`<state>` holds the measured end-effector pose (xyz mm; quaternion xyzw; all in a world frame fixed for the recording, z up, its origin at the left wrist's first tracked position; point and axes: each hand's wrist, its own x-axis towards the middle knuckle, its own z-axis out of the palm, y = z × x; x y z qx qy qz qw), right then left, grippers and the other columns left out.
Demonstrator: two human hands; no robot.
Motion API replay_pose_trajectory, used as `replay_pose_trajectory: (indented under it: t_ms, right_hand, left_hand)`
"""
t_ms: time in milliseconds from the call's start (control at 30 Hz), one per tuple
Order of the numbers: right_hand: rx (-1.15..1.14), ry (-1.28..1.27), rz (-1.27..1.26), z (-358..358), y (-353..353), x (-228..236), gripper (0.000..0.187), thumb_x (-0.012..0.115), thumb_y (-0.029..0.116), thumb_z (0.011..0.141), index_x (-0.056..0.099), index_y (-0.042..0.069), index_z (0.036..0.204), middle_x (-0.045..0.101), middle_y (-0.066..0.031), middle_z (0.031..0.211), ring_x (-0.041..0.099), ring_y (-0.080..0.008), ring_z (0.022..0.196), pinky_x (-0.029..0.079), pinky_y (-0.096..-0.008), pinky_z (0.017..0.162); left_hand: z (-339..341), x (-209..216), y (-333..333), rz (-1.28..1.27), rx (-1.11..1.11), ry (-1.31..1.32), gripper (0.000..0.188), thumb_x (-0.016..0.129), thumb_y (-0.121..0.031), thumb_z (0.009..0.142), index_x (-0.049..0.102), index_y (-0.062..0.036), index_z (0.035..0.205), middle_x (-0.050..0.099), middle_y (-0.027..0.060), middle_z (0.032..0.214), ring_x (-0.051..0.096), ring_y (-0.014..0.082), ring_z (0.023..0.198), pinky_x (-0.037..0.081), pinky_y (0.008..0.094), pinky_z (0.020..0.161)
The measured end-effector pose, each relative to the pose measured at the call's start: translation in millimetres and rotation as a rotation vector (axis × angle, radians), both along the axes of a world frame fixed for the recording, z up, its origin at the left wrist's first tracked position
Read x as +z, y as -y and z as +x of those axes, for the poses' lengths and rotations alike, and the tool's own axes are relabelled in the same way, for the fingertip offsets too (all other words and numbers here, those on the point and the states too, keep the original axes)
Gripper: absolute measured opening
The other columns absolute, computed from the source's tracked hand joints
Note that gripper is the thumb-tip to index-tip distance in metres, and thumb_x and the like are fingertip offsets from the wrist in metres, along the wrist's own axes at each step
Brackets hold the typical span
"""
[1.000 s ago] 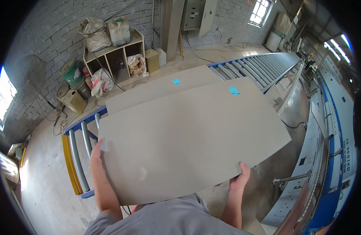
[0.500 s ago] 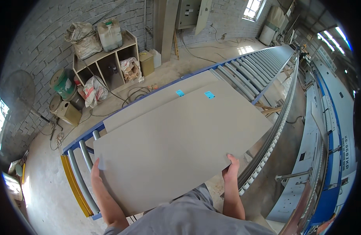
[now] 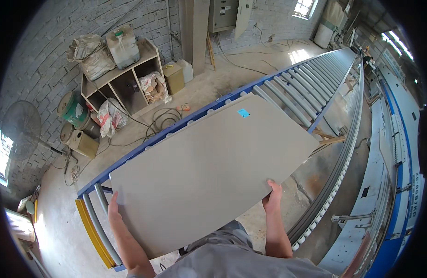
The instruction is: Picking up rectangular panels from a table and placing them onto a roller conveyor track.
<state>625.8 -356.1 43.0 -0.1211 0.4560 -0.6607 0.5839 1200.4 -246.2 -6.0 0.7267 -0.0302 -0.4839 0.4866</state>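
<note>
A large, flat grey-beige board (image 3: 209, 162) lies tilted across my front, gripped at its edges by both hands. A small blue sticker (image 3: 243, 113) is near its far right corner. My left hand (image 3: 114, 208) closes on the left edge, the fingers partly hidden beneath. At the near right edge my right hand (image 3: 273, 197) clamps the board, thumb on top and the other fingers largely underneath. Only a thin strip of a second board (image 3: 195, 116) shows along the far edge. Under the boards runs a roller conveyor (image 3: 280, 95) with a blue frame.
A yellow end bar (image 3: 94, 235) closes the conveyor's near left end. Beyond are a wooden shelf unit (image 3: 123, 83) with sacks and a jug, coiled cables (image 3: 162, 119) on the floor, and a standing fan (image 3: 23, 123). A curved rail (image 3: 331, 178) and a long blue-and-white machine (image 3: 380, 185) stand right.
The held board has shifted over the second board, which showed a broad strip and its own blue sticker before and is now almost covered. Both hands keep their hold. The view has turned slightly.
</note>
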Motion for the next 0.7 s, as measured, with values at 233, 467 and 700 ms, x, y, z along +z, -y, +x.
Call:
replay_pose_trajectory:
  t_ms: [233,467,700]
  right_hand:
    - [0.022,-0.008,0.048,-11,49,-12,0.042,0.062,0.008,0.077,0.051,0.004,0.117,0.058,-0.009,0.112,0.058,-0.0258,0.105,0.047,-0.0411,0.091]
    - [0.032,0.008,0.073,-20,66,-19,0.042,0.062,0.007,0.076,0.051,0.004,0.117,0.058,-0.009,0.112,0.056,-0.026,0.106,0.047,-0.0414,0.091]
    - [0.156,-0.228,0.317,-28,66,-22,0.024,0.059,0.014,0.081,0.058,0.002,0.102,0.063,-0.0099,0.089,0.064,-0.0228,0.073,0.054,-0.0354,0.063]
  left_hand:
    - [-59,57,51,0.118,0.091,-0.031,0.063,0.059,-0.051,0.084,0.057,-0.0025,0.124,0.064,0.0117,0.113,0.062,0.0259,0.1,0.046,0.0364,0.09]
    - [-88,66,58,0.008,0.134,0.042,0.059,0.06,-0.051,0.083,0.062,-0.001,0.113,0.066,0.0112,0.1,0.063,0.0248,0.088,0.048,0.0337,0.081]
    - [-35,-11,22,0.319,-0.33,0.991,0.064,0.064,-0.045,0.084,0.054,0.0022,0.125,0.06,0.0249,0.117,0.057,0.0371,0.111,0.044,0.0408,0.095]
